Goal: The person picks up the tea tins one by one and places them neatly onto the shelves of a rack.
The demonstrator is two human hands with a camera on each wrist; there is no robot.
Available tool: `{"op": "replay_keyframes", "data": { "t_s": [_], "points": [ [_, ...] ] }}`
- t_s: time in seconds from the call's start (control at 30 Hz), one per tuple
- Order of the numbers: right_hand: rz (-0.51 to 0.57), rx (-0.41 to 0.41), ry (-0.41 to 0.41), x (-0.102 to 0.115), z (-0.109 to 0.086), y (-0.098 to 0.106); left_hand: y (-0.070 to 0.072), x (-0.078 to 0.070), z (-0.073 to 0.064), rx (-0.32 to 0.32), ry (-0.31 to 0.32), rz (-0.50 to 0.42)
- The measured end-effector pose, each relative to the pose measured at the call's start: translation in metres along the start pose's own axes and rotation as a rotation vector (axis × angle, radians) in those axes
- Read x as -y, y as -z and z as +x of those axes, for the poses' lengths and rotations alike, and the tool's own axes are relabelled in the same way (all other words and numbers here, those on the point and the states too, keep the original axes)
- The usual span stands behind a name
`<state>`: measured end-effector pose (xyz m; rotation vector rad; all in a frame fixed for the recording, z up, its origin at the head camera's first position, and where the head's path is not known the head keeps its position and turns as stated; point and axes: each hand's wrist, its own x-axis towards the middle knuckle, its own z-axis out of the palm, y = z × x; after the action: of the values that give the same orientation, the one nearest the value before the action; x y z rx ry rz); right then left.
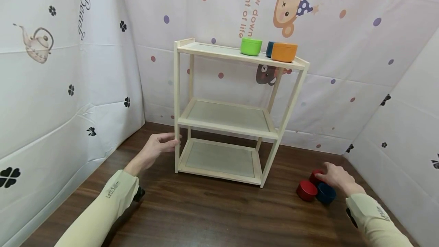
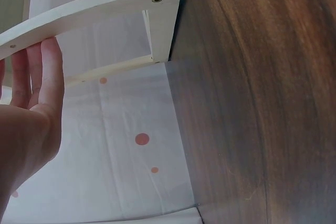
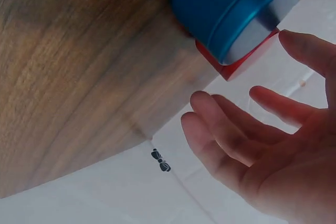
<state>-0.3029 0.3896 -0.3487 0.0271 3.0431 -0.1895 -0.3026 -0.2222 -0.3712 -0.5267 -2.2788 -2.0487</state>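
Over on the right side of the desk (image 1: 219,216), here's the right hand (image 1: 337,178), reaching in low above a tight cluster of three round tins: the rear red tin (image 1: 314,178), the front red tin (image 1: 306,190) and the blue tin (image 1: 326,193). That rear red one is the key: it sits just off the thumb side, partly hidden by the hand, with the other two nearer the person. The right fingers are spread and loosely bent; whether any touches it, I can't tell. Squat and round, it offers no long axis to line up with. The left hand (image 1: 158,149) is well apart, thumb and fingers pinching the front left post of the wooden shelf rack (image 1: 177,106), so the right is plainly the nearer hand.
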Motion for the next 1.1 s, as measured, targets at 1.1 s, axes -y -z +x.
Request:
{"op": "replay_keyframes", "data": {
  "t_s": [1.1],
  "points": [
    [0.178, -0.111, -0.029, 0.001, 0.003, -0.024, 0.001, 0.001, 0.002, 0.003, 0.006, 0.000]
  ]
}}
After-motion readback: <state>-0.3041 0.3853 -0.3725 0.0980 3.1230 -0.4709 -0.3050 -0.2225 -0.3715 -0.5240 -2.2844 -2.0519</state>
